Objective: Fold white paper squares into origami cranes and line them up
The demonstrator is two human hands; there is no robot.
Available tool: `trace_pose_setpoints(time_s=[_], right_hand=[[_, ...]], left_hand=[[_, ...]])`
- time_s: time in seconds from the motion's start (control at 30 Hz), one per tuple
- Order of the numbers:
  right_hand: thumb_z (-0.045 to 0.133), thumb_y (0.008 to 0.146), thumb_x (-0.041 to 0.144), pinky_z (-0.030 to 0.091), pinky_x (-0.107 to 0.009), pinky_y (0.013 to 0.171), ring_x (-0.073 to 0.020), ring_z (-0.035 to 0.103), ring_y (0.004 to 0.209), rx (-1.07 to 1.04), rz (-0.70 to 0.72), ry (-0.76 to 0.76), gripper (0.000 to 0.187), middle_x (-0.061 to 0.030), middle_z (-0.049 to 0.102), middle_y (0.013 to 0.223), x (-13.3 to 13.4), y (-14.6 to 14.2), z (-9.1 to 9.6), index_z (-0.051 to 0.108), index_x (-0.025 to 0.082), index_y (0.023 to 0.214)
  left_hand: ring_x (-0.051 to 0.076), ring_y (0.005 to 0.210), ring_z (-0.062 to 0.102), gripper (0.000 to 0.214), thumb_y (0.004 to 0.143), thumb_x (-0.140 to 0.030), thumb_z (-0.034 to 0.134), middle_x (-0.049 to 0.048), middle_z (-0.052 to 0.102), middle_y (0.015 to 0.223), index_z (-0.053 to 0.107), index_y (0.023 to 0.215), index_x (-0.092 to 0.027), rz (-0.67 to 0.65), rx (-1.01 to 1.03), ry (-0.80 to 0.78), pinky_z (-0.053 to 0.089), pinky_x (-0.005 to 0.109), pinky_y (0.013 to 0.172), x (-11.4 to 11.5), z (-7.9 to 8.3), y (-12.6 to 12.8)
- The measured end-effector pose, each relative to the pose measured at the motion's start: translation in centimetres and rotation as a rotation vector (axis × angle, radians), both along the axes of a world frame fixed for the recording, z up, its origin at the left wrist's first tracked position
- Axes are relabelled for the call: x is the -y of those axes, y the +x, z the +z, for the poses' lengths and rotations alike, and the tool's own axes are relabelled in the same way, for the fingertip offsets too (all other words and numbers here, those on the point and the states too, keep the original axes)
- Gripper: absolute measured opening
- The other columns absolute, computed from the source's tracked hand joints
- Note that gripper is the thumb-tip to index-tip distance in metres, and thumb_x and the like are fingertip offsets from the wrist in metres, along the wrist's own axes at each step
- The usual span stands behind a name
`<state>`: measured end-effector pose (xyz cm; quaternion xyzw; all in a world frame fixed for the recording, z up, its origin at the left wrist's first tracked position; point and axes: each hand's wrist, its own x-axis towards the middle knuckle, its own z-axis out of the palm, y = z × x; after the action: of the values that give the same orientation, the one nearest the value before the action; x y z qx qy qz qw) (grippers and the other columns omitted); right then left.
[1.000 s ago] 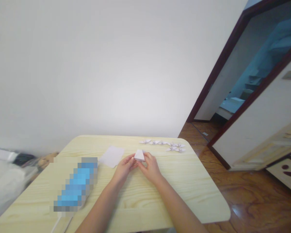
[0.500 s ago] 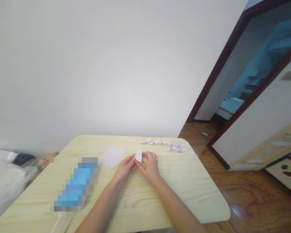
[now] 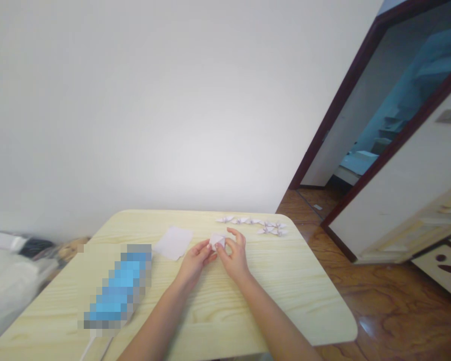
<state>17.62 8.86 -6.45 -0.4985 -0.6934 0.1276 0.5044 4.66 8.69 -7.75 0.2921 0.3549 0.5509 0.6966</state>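
Both my hands meet at the middle of the pale wooden table (image 3: 255, 306), holding a small folded piece of white paper (image 3: 217, 241) between them. My left hand (image 3: 195, 260) pinches its left side. My right hand (image 3: 235, 254) grips its right side with the fingertips, its index finger raised above the paper. Left of my hands lies a flat sheet of white paper (image 3: 173, 242), not touched by either hand. Several small white origami cranes (image 3: 251, 221) stand in a row along the table's far edge, beyond my right hand.
A pixelated blue object (image 3: 118, 286) lies on the table's left side. White bedding (image 3: 7, 291) is beyond the table's left edge. A white wall stands behind the table. Right of it are a wooden floor (image 3: 376, 296) and an open door (image 3: 398, 175).
The folded paper has turned and now looks more rounded and squat. My right hand's fingers have lifted and spread, and the paper sits slightly lower between my hands.
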Motion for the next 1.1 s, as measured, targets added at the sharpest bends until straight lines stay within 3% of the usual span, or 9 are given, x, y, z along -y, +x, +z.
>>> trace_pose_setpoints(time_s=[0.17,0.3,0.47,0.63,0.93,1.1], right_hand=[[0.058,0.073,0.027,0.047,-0.029,0.072,-0.0170,0.055,0.087,-0.292,0.139,-0.140,0.010,-0.0067,0.053,0.099,-0.7,-0.1,-0.9,0.059,0.019,0.079],[0.064,0.066,0.030,0.047,-0.022,0.051,-0.0122,0.056,0.067,-0.494,0.085,-0.296,0.037,-0.0039,0.053,0.093,-1.1,-0.2,-1.6,0.047,0.020,0.097],[0.067,0.063,0.030,0.044,-0.022,0.055,-0.0103,0.053,0.058,-0.486,0.095,-0.309,0.031,0.0026,0.053,0.069,-1.4,0.1,-2.1,0.051,0.018,0.087],[0.065,0.064,0.031,0.044,-0.023,0.056,-0.0107,0.052,0.059,-0.514,0.107,-0.329,0.031,0.0012,0.054,0.071,-1.7,0.3,-1.9,0.057,0.018,0.090],[0.064,0.064,0.033,0.046,-0.020,0.046,-0.0116,0.058,0.059,-0.721,0.221,-0.503,0.040,0.0013,0.057,0.076,-1.8,0.5,-1.6,0.045,0.020,0.097],[0.062,0.066,0.030,0.045,-0.018,0.043,-0.0121,0.059,0.061,-0.729,0.202,-0.470,0.034,0.0006,0.059,0.073,-1.9,0.6,-1.5,0.047,0.019,0.094]], left_hand=[[0.016,0.079,0.062,0.038,0.059,-0.031,0.073,0.0077,0.066,0.088,0.061,0.091,-0.013,0.017,-0.049,0.013,0.050,0.026,0.072,0.1,0.1,0.1],[0.016,0.081,0.062,0.040,0.057,-0.034,0.073,0.0065,0.066,0.087,0.058,0.089,-0.015,0.076,-0.084,0.018,0.050,0.028,0.072,0.2,0.2,0.2],[0.019,0.084,0.061,0.046,0.057,-0.039,0.071,0.0069,0.066,0.090,0.058,0.094,-0.015,0.100,-0.184,0.060,0.049,0.030,0.072,0.0,-0.1,0.0],[0.017,0.082,0.060,0.044,0.060,-0.041,0.068,0.0087,0.066,0.094,0.061,0.093,-0.014,0.093,-0.308,0.118,0.047,0.024,0.066,-0.1,-0.5,0.0],[0.015,0.073,0.061,0.044,0.056,-0.035,0.073,0.0041,0.066,0.079,0.059,0.092,-0.015,0.117,-0.224,0.053,0.049,0.027,0.067,0.1,0.0,0.1],[0.015,0.072,0.061,0.035,0.061,-0.039,0.069,0.0067,0.066,0.081,0.063,0.085,-0.014,0.045,-0.158,-0.048,0.049,0.026,0.066,0.2,0.2,-0.1]])
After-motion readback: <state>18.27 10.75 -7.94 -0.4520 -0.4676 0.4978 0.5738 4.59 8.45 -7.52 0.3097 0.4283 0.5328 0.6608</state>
